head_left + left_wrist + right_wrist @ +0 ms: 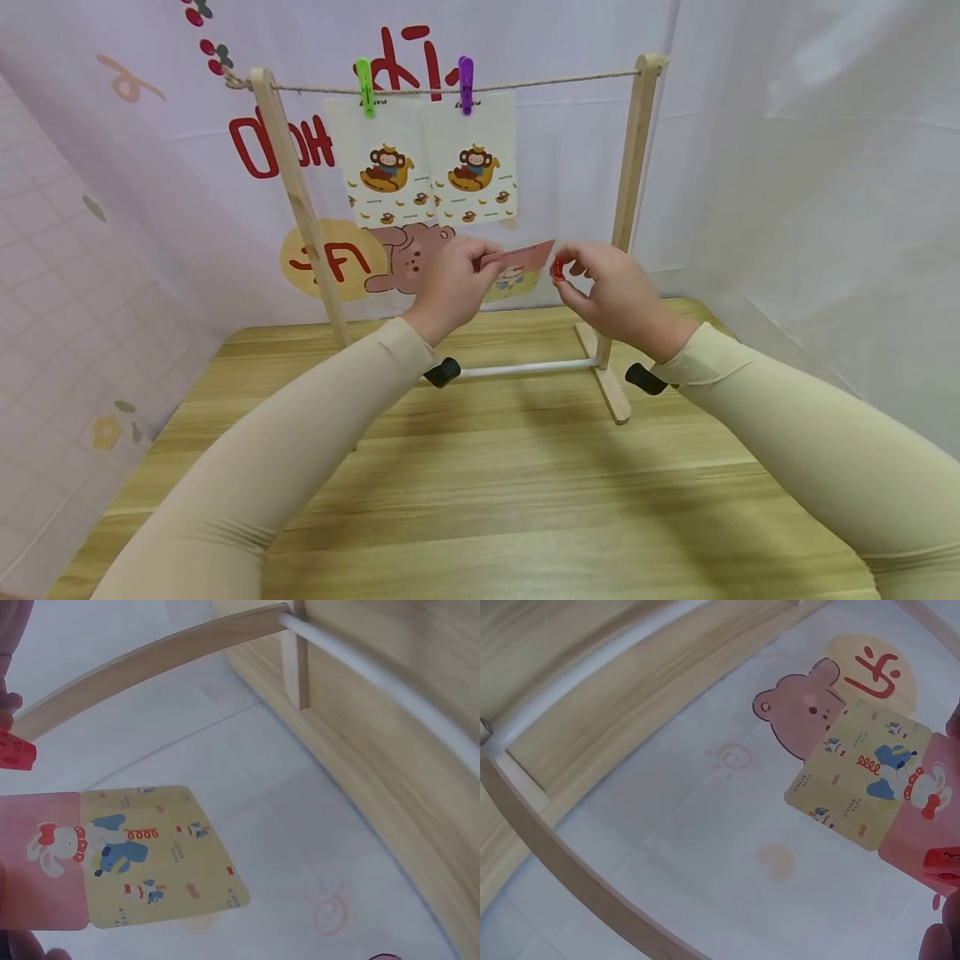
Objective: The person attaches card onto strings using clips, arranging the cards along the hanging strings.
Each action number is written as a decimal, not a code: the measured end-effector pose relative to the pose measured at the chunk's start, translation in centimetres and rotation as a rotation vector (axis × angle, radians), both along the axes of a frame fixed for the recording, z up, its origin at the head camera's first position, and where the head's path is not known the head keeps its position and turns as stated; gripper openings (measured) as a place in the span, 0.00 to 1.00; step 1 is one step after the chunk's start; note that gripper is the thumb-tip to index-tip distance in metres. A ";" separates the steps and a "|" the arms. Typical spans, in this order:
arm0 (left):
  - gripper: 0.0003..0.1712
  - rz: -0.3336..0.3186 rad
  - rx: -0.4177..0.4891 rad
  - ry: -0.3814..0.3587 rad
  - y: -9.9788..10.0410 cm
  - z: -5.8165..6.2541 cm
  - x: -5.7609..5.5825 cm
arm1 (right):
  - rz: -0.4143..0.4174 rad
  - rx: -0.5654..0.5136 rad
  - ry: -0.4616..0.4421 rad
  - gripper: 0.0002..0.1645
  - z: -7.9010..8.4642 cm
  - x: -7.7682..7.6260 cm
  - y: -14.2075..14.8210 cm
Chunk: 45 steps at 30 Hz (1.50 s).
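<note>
My left hand point(456, 282) pinches a pink-and-yellow card point(154, 855) with a rabbit and a blue animal on it, by its pink end. It is held below the rope point(558, 86) and tilted in the head view. Just to its right, my right hand point(618, 293) pinches a red clothespin point(557, 269) between thumb and fingertips. In the right wrist view the clothespin overlaps the card's pink part. Two white monkey cards point(386, 171) hang side by side from the rope, one under a green clothespin point(365, 87), the other under a purple clothespin point(467, 86).
A wooden frame with a left post point(300, 200) and a right post point(636, 167) holds the rope over a wood-grain table point(480, 483). A white crossbar point(525, 367) joins the posts low down. Behind hangs a printed white cloth point(577, 183).
</note>
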<state>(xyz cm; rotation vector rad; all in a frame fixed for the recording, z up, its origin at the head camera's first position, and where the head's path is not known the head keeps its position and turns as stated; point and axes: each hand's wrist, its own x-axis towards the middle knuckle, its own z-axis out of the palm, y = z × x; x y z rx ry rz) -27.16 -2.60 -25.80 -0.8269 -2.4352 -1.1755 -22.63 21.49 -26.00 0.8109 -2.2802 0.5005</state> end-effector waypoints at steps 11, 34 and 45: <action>0.13 0.134 -0.047 0.111 1.2 2.6 0.7 | -0.019 -0.027 0.045 0.11 2.0 0.2 -0.1; 0.11 0.174 0.059 0.161 2.7 7.2 0.5 | -0.021 -0.084 0.180 0.17 7.1 0.4 -0.3; 0.10 0.168 0.131 0.175 3.1 8.8 0.1 | -0.018 -0.097 0.253 0.14 9.2 0.2 -0.3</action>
